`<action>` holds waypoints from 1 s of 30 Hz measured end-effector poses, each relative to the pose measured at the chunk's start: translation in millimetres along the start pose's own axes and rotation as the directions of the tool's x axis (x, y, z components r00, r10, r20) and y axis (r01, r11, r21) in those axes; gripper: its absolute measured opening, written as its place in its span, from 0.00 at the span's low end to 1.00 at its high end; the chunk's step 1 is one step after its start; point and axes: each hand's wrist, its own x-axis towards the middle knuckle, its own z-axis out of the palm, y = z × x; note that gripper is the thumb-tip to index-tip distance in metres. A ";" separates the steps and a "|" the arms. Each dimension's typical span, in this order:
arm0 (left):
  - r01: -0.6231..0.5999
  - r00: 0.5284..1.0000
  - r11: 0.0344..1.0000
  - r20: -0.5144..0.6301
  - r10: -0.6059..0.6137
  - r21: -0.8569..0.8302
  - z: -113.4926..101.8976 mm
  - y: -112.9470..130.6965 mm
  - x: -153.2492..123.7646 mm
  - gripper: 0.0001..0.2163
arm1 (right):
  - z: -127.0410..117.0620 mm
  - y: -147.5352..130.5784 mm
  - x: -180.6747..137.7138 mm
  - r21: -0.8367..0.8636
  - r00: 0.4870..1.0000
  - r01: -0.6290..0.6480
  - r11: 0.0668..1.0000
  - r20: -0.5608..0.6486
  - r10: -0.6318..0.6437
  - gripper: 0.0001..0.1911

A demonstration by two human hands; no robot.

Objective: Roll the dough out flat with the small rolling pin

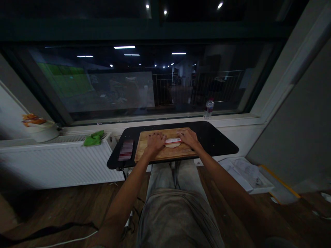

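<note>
A wooden cutting board [143, 151] lies on a small black table. On it, near the middle, is a flat, pale round of dough [172, 145]. A rolling pin [173, 140] with a red and white label lies sideways across the dough's far part. My left hand [156, 141] is closed over the pin's left end, and my right hand [188, 136] is closed over its right end. Both ends of the pin are hidden under the hands. Only its labelled middle shows between them.
The black table [219, 139] stands against the window sill. A blurred flat packet [126, 150] lies on its left. A water bottle [209, 108] stands on the sill. Left are a radiator [64, 165], a green cloth [93, 137] and a white tub [42, 132]. A white box [248, 174] lies at floor right.
</note>
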 end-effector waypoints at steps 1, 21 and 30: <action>-0.007 1.000 1.000 0.005 0.007 0.001 -0.8 0.2 -0.7 0.26 | -0.5 -0.7 -1.1 0.004 1.000 -0.010 1.000 0.005 0.010 0.28; -0.078 0.996 0.997 -0.034 0.077 -0.023 9.4 -6.8 -2.6 0.26 | 17.7 -5.5 -45.5 -0.127 0.997 0.080 0.989 -0.009 -0.082 0.31; -0.126 0.991 0.991 -0.037 0.127 0.041 7.6 -7.4 -13.3 0.27 | 12.8 -16.2 -54.4 -0.025 0.996 0.018 1.000 -0.085 -0.020 0.27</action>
